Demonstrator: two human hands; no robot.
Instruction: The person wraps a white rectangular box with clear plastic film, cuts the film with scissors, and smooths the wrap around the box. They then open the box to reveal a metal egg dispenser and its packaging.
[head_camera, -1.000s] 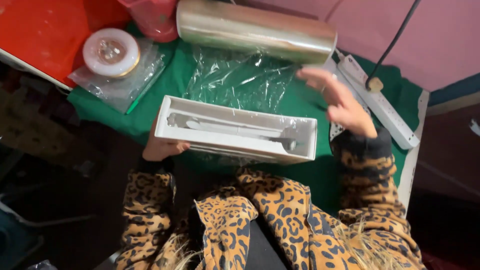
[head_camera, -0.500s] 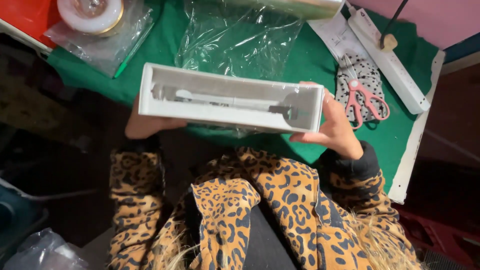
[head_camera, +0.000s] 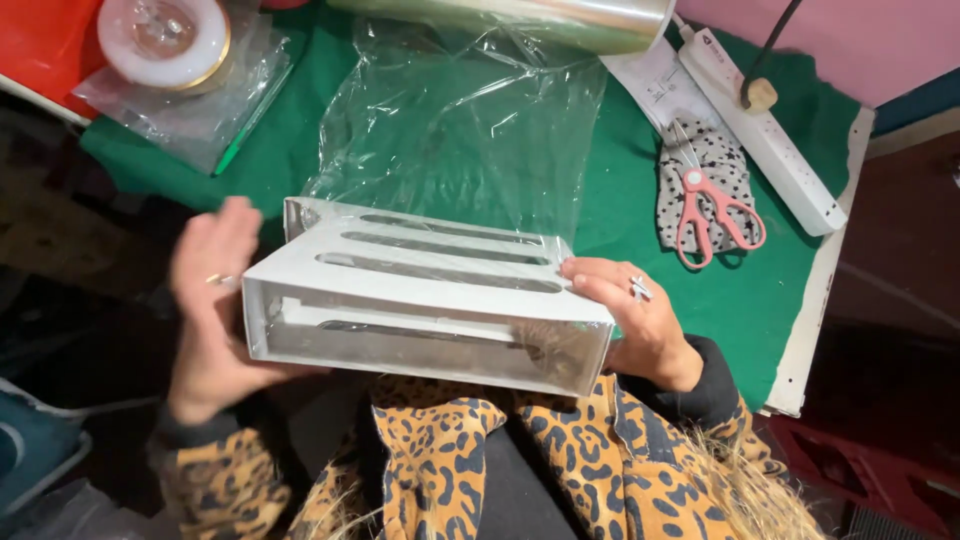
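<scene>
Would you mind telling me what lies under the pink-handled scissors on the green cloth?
The pink-handled scissors lie on a white fabric piece with black dots, which rests on the green cloth. Whatever is beneath that fabric is covered, so it cannot be seen.

**Colours and patterns, head view**

Slotted box, centre frame: white, grey in the shadowed openings. Table cover: solid green. Film sheet and bag, upper left: clear, glossy. Film roll, top edge: silvery. Tape spool: white with gold rim. Scissors, right: pink handles, lying on white cloth with black dots. Power strip: white. Sleeves, bottom: tan leopard print, black spots.
</scene>
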